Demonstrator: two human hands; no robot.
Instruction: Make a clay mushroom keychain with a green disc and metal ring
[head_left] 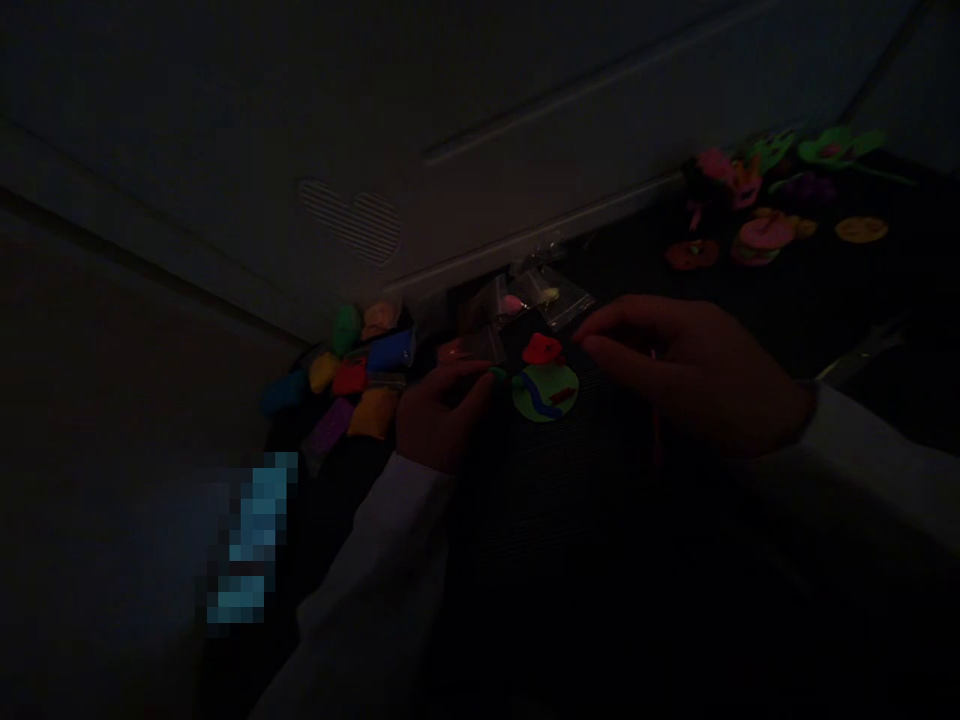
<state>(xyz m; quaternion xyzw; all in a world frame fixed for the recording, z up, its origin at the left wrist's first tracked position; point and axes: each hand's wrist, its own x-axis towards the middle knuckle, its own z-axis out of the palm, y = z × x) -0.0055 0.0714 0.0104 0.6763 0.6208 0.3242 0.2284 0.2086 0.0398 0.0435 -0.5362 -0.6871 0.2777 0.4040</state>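
Note:
The scene is very dark. My left hand (439, 412) pinches a small green lump of modelling clay (497, 375) between thumb and fingertips, at the left edge of a flat green clay disc (538, 401). On the disc lie a curved blue strip and a small brown-red piece, with a red cap-shaped clay piece (541, 348) at its top edge. My right hand (675, 375), right of the disc, has thumb and forefinger pinched together. A thin reddish stick (658, 445) shows below this hand and seems tucked in its grip; whether the fingertips hold anything is unclear.
Several coloured clay packets (373, 412) lie left of my left hand. Clear plastic bags (555, 297) with bits of clay lie behind the disc. Finished-looking clay shapes (766, 235) stand far right. A pale panel with a heart (356, 222) rises behind; a bright pixelated patch (259, 525) is lower left.

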